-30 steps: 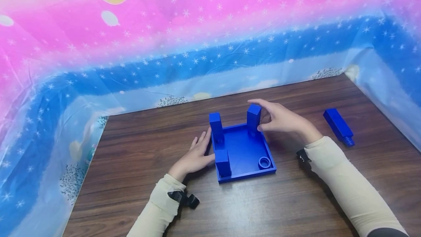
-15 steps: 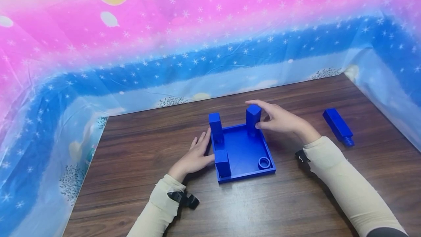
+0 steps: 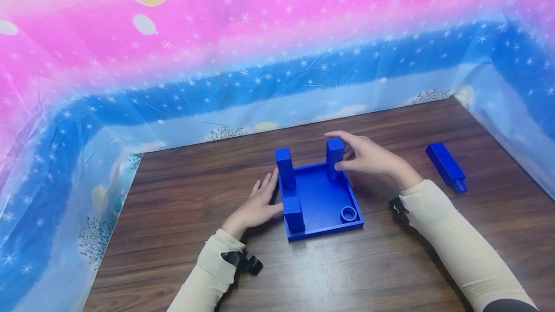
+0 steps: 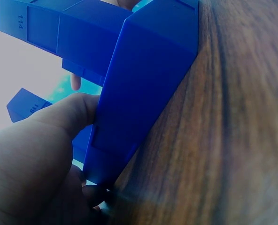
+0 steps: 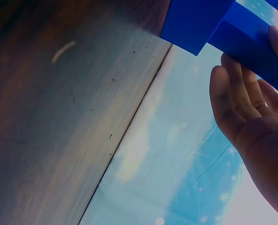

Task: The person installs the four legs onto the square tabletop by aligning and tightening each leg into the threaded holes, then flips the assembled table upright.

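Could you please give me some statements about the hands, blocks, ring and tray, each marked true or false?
1. The right hand holds the far-right upright block. True.
2. The left hand is far from the tray. False: it touches the tray's left side.
3. The ring sits in the tray's near-right corner. True.
4. The loose block stands upright. False: it lies on the table.
5. The loose block is right of the tray. True.
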### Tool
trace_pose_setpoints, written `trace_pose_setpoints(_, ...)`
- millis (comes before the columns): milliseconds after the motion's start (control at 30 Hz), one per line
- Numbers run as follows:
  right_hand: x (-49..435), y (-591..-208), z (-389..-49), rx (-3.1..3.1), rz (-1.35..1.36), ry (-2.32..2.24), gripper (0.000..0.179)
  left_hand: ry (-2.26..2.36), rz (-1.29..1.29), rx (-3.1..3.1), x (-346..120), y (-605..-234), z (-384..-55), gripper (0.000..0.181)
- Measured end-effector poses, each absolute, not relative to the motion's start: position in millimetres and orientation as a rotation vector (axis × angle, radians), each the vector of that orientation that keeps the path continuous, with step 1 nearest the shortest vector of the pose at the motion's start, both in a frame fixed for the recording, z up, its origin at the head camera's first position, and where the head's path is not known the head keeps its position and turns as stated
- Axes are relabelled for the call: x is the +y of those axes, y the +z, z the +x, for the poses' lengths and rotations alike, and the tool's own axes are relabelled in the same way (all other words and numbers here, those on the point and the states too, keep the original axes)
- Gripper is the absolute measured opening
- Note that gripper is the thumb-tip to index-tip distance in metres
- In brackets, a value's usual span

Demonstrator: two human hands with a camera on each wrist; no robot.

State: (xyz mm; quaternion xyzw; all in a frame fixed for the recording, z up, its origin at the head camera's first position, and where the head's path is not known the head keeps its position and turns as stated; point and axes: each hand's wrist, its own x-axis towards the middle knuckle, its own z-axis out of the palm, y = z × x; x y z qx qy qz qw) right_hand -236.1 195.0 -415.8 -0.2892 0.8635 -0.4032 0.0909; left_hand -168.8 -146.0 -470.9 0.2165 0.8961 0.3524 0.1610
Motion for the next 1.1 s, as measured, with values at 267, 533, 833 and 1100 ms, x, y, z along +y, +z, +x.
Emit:
trace_pose_setpoints(267,193,-415,-235,2.634,-0.879,-1.157,0.081,1.016,0.637,2.528,-147,-469,-171,0.099)
trace_pose_setpoints(533,193,-421,-235,2.639,-0.944,-1.247,0.057,1.000,0.660,2.507,-149,-469,-172,0.099)
trace_pose_setpoints(833,188,-423,-236,2.634,-0.937,-1.315,0.046,1.044,0.635,2.473,-154,-465,-170,0.107)
trace_pose_setpoints(1100,196,-413,-230,2.753,-0.847,-1.077,0.096,1.020,0.645,2.490,-151,-467,-172,0.104)
